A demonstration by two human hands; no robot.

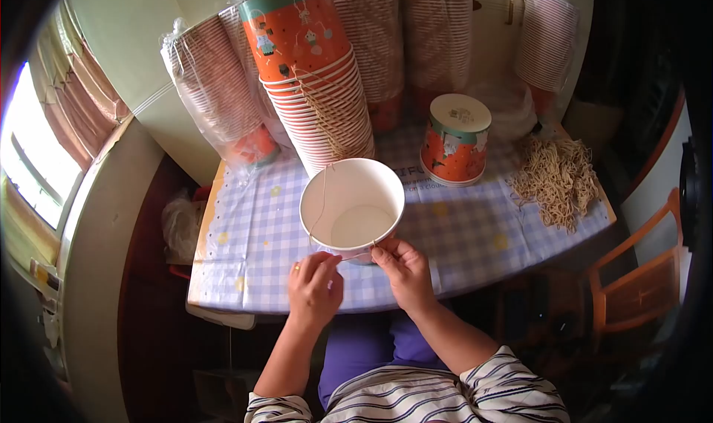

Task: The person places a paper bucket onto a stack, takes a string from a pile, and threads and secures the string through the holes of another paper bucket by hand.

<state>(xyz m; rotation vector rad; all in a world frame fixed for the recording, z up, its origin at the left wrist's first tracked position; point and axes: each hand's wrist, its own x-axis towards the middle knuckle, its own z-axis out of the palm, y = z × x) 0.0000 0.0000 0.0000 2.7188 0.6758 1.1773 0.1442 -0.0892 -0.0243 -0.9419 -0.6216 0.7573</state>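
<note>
A white-lined paper bucket (353, 200) stands on the checked tablecloth in front of me, its mouth tilted toward me. My right hand (405, 273) pinches its near rim, where a short bit of string shows by the thumb. Just left of it, my left hand (316, 288) has its fingers pinched together on a thin string (356, 257) stretched toward the right hand below the rim. More thin string (324, 200) hangs inside the bucket from the far rim. The bucket's outer face is mostly hidden.
Behind the bucket rises a tall nested stack of orange paper buckets (319, 115) with strings draped down it. An upturned orange bucket (454, 144) and a heap of tan strings (558, 181) lie to the right. Plastic-wrapped stacks (371, 44) line the back; a wooden chair (642, 274) stands right.
</note>
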